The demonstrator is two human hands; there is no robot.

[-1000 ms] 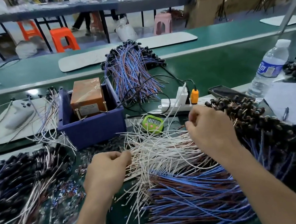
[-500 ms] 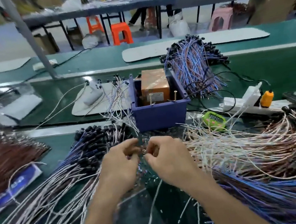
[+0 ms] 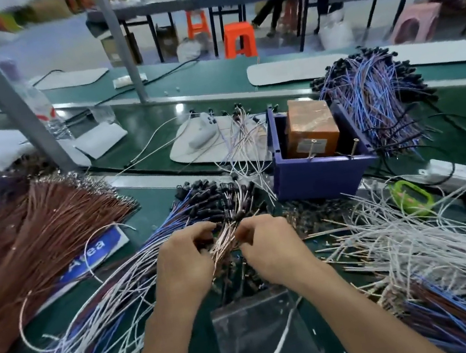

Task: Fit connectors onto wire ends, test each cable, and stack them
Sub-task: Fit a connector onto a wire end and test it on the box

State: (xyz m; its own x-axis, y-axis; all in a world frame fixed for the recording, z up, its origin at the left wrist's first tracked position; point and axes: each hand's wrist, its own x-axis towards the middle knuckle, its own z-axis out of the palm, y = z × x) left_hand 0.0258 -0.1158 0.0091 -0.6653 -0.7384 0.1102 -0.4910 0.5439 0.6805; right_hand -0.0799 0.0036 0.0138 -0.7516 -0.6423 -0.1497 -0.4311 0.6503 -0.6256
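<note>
Left hand [image 3: 187,261] and right hand [image 3: 269,246] have closed on a pinkish wire bundle [image 3: 226,242] just in front of the blue box [image 3: 316,177]. Each grip pinches it with curled fingers. Its long axis slants toward the box, and it is equally near both hands.

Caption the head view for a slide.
Left hand and right hand pinch a bundle of pale wires amid cable heaps, in front of a blue bin.
</note>
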